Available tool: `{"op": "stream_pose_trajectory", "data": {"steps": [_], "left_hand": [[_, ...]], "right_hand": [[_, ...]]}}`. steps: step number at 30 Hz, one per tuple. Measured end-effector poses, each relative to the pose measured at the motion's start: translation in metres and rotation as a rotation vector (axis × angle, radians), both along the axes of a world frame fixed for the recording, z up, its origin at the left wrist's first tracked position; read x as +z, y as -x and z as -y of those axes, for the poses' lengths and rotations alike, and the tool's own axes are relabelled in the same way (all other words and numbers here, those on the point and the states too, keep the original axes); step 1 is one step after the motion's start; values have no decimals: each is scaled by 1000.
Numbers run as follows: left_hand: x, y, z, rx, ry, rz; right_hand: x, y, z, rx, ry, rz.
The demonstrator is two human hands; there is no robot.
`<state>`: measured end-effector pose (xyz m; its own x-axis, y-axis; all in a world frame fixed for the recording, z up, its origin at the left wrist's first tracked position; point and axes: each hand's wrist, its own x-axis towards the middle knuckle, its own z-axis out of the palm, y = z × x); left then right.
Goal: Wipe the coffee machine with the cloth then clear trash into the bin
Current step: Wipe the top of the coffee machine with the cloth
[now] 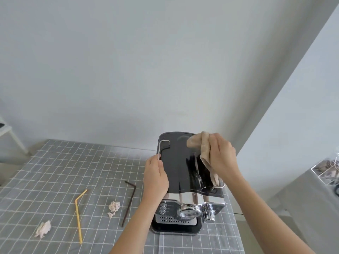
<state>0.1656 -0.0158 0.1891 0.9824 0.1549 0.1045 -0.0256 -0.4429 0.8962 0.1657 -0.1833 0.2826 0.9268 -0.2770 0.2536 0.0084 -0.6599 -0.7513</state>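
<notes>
While the person stands over a gridded table, the parts read as follows.

Machine (176,162): black glossy top with chrome front, standing upright at the right end of the table (55,162), its back near the wall (128,61).
Right hand (222,156): above the machine's right side, fingers closed around the cloth.
Cloth (199,143): beige, bunched at the top by the fingers and hanging down against the machine's top right edge.
Left hand (156,175): curled on the machine's left edge, thumb by a chrome rail (160,149); it grips the machine's side.
Hands together: apart, one on each side of the machine.
Front fittings: portafilter (189,211), steam knob (208,213) and perforated drip tray (174,219), all facing the viewer.
Brown straw (128,204): bent, lying on the table just left of the machine.
Yellow straw (78,215): bent, lying further left.
Paper wad (113,208): crumpled, between the two straws.
Second wad (43,229): crumpled, near the table's front left.
Clear box (328,171): on a grey surface at far right, contents unclear.
</notes>
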Motion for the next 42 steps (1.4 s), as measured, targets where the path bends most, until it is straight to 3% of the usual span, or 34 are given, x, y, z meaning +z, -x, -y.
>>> {"op": "stream_pose_trajectory", "data": {"steps": [2, 4, 6, 15, 21, 25, 27, 29, 33, 36, 38, 42], "left_hand": [[0, 0, 1, 5, -1, 2], [1, 0, 0, 12, 5, 8], [2, -1, 1, 27, 5, 8], [-2, 2, 3, 78, -5, 11], [-1, 1, 3, 79, -1, 35], [-3, 0, 3, 102, 14, 21], [-4, -1, 4, 111, 30, 0], [-3, 0, 5, 103, 26, -18], [0, 0, 4, 79, -16, -9], [1, 1, 4, 71, -18, -19], [1, 1, 4, 73, -14, -20], [2, 2, 2, 59, 21, -8]], "right_hand": [[-8, -21, -6, 122, 101, -131], [-35, -36, -15, 285, 399, -328], [-53, -40, -20, 300, 488, -408], [-64, 15, -49, 140, 626, -442], [-70, 44, -66, -49, 927, -250], [-61, 71, -63, -13, 1060, -302], [-52, 80, -56, 103, 1105, -257], [-37, 81, -41, 226, 973, -184], [19, 62, -8, 181, 106, -165], [16, 21, 6, 106, -119, -66], [-6, 0, 2, 115, 11, -88], [-60, -12, -21, 348, 671, -260]]}}
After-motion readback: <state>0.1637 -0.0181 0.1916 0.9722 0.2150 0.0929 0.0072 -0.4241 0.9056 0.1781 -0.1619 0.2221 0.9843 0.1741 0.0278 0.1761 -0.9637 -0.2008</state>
